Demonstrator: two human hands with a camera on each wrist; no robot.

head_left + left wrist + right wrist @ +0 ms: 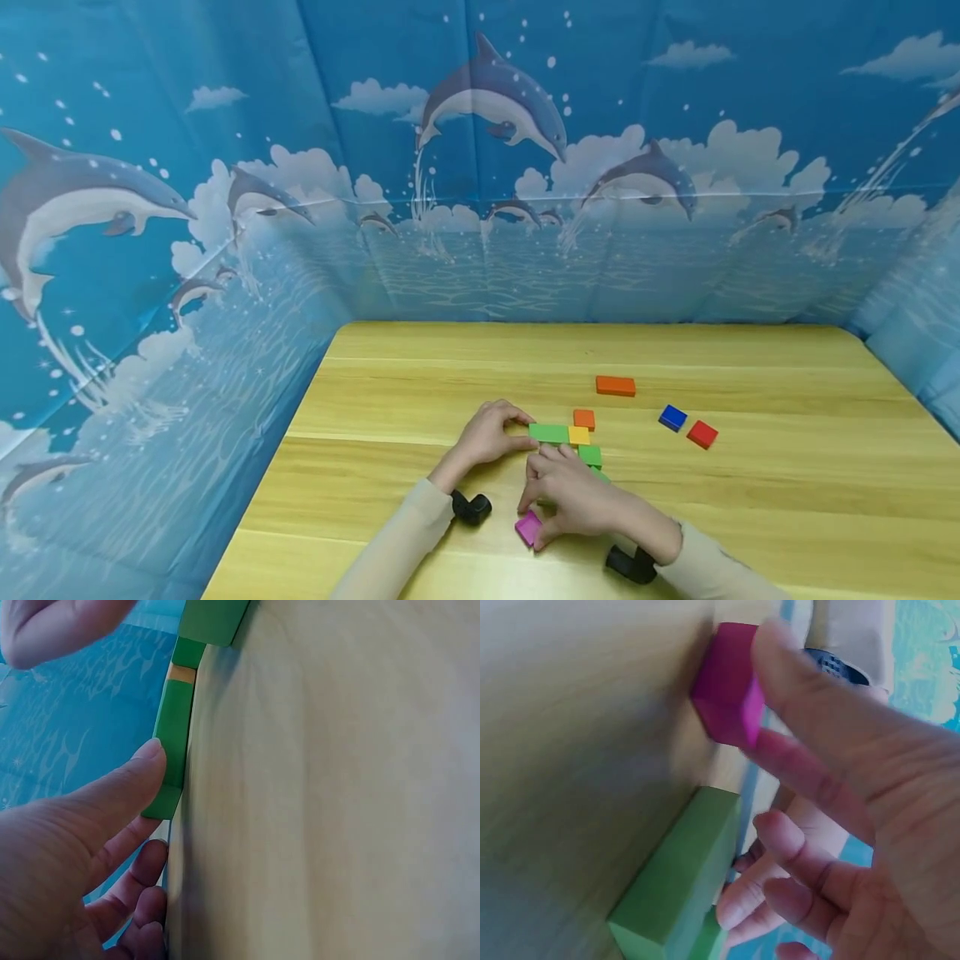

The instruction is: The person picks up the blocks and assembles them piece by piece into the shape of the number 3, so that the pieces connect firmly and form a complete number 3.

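My left hand [489,435] holds the left end of a long green block [549,432] between thumb and forefinger. In the left wrist view, the thumb lies on that green block [174,727]. A yellow block [579,435] touches its right end, with a small orange block [583,418] behind and a small green block [590,455] in front. Nearer me, my right hand [576,493] pinches a magenta block [528,528] by its edges. The right wrist view shows the magenta block [731,686] beside another green block [682,870], which the hand mostly hides from the head view.
Toward the back of the wooden table [420,367] lies an orange block [615,386]. Farther right are a blue block [672,417] and a red block [702,434]. Black wrist devices [472,508] sit by both wrists. A dolphin-printed curtain [480,267] surrounds the table.
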